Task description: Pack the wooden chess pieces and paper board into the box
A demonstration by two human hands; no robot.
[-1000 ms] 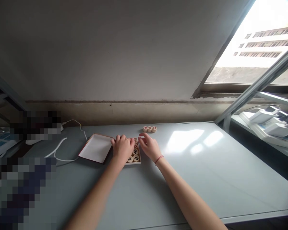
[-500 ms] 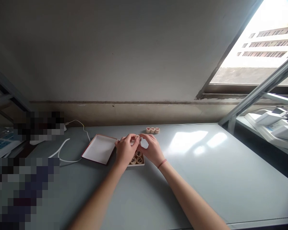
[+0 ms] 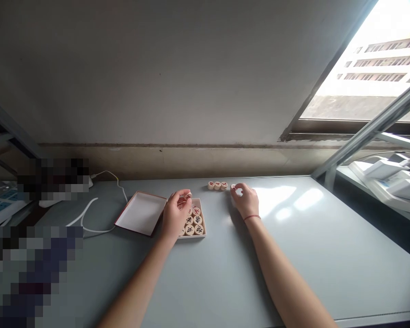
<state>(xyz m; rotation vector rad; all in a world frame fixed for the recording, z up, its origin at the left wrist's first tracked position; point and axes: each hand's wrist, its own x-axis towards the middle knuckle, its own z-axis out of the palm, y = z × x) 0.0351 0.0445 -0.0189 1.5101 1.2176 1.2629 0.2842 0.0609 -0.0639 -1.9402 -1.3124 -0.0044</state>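
My left hand (image 3: 176,213) pinches a round wooden Chinese chess piece (image 3: 188,196) above the far edge of a shallow white box (image 3: 205,223). Inside that box lie several more pieces, some marked in black and some in red; my fingers hide part of them. Off to the right, my right hand (image 3: 246,200) grips another chess piece (image 3: 233,187) low at the table surface. Just left of it stands a short row of piece stacks (image 3: 217,185) with red characters. The box lid (image 3: 142,213), white inside with a red rim, lies left of my left hand.
A grey table (image 3: 205,282) carries everything. White cables (image 3: 89,228) curl at the left, near blurred items. A metal frame post (image 3: 355,130) rises at the right, beside white devices (image 3: 389,175) on a shelf. A wall stands behind the table.
My right hand has moved away from the left one, to the right, with a chess piece. My left hand has shifted slightly left, still holding a piece, and more of the box shows.
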